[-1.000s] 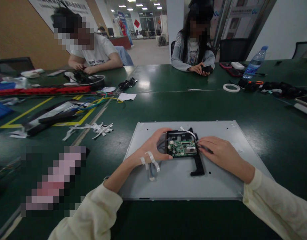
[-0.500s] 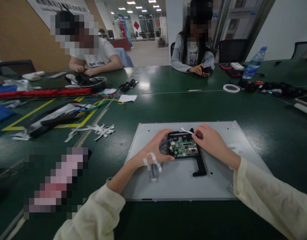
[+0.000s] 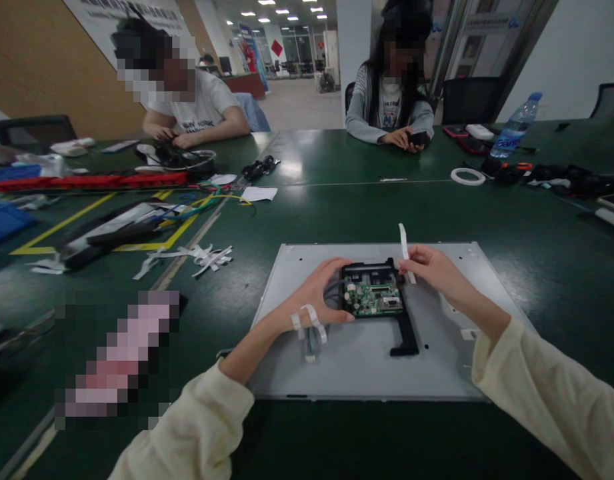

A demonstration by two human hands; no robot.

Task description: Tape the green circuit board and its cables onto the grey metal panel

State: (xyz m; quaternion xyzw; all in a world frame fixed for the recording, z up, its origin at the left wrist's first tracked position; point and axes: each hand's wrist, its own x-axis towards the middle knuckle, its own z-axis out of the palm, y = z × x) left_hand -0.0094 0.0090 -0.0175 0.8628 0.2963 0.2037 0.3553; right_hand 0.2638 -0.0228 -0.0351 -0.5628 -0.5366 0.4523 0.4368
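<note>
A flat grey metal panel [image 3: 337, 367] lies on the table in front of me. On it sits a black plastic bracket [image 3: 411, 330] with a green circuit board [image 3: 369, 300] in it. My left hand [image 3: 317, 293] spans the bracket's left end, fingers at its far edge and thumb at its near edge. Grey cables [image 3: 334, 288] run under that palm. Just right of the bracket, my right hand [image 3: 427, 263] pinches a strip of white tape [image 3: 403, 241] that sticks up from the fingertips. More white strips hold a cable end [image 3: 309, 347] on the panel below my left wrist.
Torn white strips [image 3: 209, 259] lie left of the panel, with a blurred-out pink object [image 3: 127, 353] nearer me. A tape roll [image 3: 467, 177] and a water bottle [image 3: 517, 127] stand at the right. Two people sit across the table.
My right hand has moved right, away from the bracket's upper corner, and the tape strip now points upward. My left hand keeps its place on the bracket. The whole view has shifted slightly.
</note>
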